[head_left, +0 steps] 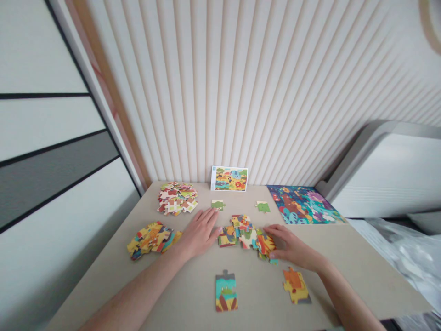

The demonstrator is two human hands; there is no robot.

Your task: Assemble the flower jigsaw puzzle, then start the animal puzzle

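A loose cluster of jigsaw pieces (248, 238) lies mid-table between my two hands. My right hand (287, 246) rests at its right side, fingers spread and touching the edge pieces. To the left, my left hand (202, 232) lies flat with fingers stretched out; its fingertips reach a green jigsaw piece (217, 204), and its thumb is close to the cluster. Another green piece (263, 207) sits apart at the back. Nearer me are a crocodile piece (226, 292) and an orange-and-yellow piece (296, 286), each lying alone.
A picture card (229, 178) leans against the ribbed wall. Two heaps stand at left: a pinkish pile (176, 198) behind and a yellow pile (151, 239) in front. A finished-looking dark blue puzzle (306, 204) lies back right. Clear plastic wrapping (406, 253) is beyond the table's right edge.
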